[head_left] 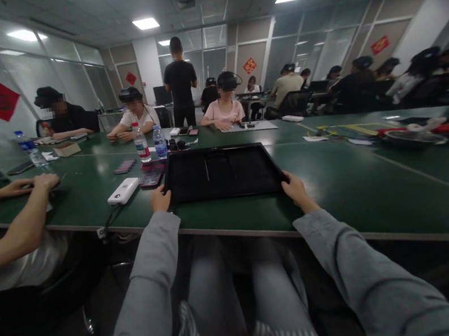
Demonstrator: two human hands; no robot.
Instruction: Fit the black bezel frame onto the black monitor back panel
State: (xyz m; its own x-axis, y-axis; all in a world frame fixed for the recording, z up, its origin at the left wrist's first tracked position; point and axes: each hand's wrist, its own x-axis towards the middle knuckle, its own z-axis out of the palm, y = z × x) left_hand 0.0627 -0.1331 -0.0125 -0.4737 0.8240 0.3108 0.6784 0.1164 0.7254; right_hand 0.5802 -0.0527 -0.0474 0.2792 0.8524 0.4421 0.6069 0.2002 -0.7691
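Note:
A black rectangular tray-like panel with a raised rim (224, 195) lies on the green table in front of me, or just above it; I cannot tell which. Its dark inside shows a thin light line near the middle. My left hand (161, 199) is closed around its left edge, thumb on the rim. At the opposite edge, my right hand (294, 186) grips the near right corner, its fingers partly hidden beneath. Left of the panel, close to my left hand, are a white power bank (123, 191) with a cable and a dark reddish phone (151, 179).
Two water bottles, one red-capped (141, 143) and one blue-labelled (159, 142), stand behind the panel. A co-worker's arm (16, 237) rests on the green table (348, 187) at left. Cables and a black mesh item (411, 139) lie at right. Several people sit across.

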